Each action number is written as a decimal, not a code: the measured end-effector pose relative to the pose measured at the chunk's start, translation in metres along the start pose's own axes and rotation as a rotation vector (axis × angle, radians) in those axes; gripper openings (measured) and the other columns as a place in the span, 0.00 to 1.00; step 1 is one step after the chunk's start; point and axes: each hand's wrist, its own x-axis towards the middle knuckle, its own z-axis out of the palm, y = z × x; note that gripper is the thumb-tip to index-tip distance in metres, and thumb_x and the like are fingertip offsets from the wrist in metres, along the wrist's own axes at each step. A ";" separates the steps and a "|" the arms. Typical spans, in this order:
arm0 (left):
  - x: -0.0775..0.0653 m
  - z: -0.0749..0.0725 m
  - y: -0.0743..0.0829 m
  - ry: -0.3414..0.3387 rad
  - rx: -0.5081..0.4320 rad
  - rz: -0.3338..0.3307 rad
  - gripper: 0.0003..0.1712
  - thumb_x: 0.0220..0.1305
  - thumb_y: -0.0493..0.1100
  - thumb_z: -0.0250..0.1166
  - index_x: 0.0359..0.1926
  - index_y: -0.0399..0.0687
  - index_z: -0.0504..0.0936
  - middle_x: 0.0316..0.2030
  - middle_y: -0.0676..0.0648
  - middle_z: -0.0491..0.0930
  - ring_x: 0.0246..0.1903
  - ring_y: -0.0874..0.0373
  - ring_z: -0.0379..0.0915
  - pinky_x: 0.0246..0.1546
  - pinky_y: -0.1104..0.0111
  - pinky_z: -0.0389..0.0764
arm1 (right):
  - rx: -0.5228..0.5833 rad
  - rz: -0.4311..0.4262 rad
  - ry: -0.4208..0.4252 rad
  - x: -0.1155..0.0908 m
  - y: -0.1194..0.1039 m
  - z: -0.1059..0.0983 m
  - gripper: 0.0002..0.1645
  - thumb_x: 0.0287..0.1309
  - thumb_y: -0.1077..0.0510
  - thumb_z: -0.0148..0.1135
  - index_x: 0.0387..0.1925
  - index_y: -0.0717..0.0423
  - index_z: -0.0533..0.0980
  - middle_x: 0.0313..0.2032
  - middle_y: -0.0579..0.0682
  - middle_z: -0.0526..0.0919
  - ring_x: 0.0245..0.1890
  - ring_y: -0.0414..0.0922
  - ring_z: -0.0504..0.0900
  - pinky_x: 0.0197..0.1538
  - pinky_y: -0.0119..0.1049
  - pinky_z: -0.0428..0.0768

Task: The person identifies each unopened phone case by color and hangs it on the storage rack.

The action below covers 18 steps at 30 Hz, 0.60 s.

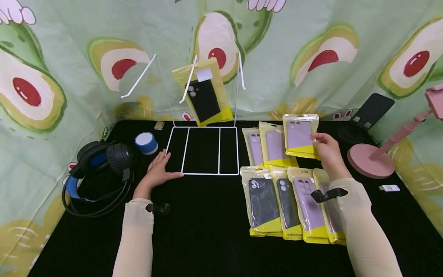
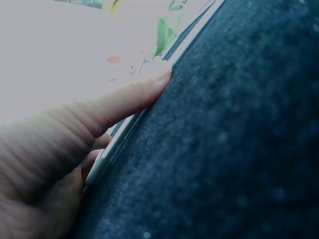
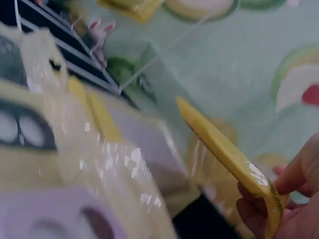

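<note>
My right hand (image 1: 329, 154) pinches the right edge of a clear pouch with a yellow bottom that holds a lilac phone case (image 1: 299, 134). In the right wrist view this pouch (image 3: 219, 144) shows nearly edge-on. The left hand (image 1: 157, 174) lies at the front left corner of a white wire display rack (image 1: 211, 174), fingers spread and straight. Its thumb (image 2: 132, 97) touches the front bar in the left wrist view. From the rack's middle hook hangs a pouched black phone case (image 1: 205, 102). The two outer hooks carry nothing.
Below the held pouch lie more pouched cases, lilac (image 1: 275, 144) and black (image 1: 263, 202). On the left are headphones (image 1: 119, 156) and a blue-and-white round device (image 1: 146, 143). A pink stand (image 1: 371, 161), a black phone stand (image 1: 373, 109) and a small white stick (image 1: 390, 187) occupy the right.
</note>
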 end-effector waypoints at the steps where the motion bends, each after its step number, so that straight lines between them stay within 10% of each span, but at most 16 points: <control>1: 0.001 0.000 0.000 -0.001 0.003 0.001 0.61 0.51 0.61 0.69 0.72 0.35 0.47 0.73 0.35 0.33 0.71 0.37 0.27 0.67 0.43 0.35 | 0.045 -0.023 0.009 -0.005 -0.003 -0.001 0.15 0.67 0.65 0.45 0.51 0.53 0.71 0.39 0.47 0.66 0.36 0.40 0.65 0.34 0.23 0.69; 11: 0.001 0.001 0.001 -0.002 -0.013 0.020 0.61 0.50 0.62 0.69 0.72 0.36 0.48 0.73 0.36 0.35 0.72 0.41 0.27 0.68 0.44 0.35 | 0.596 -0.465 -0.103 -0.084 -0.047 0.013 0.15 0.62 0.75 0.48 0.41 0.59 0.77 0.34 0.49 0.70 0.32 0.42 0.66 0.34 0.21 0.74; 18: -0.002 -0.002 0.001 0.007 -0.016 0.002 0.61 0.50 0.62 0.70 0.72 0.37 0.48 0.73 0.37 0.35 0.72 0.41 0.28 0.68 0.44 0.35 | 0.718 -0.740 -0.256 -0.126 -0.080 0.027 0.14 0.61 0.78 0.45 0.45 0.71 0.73 0.37 0.55 0.71 0.33 0.45 0.72 0.40 0.27 0.81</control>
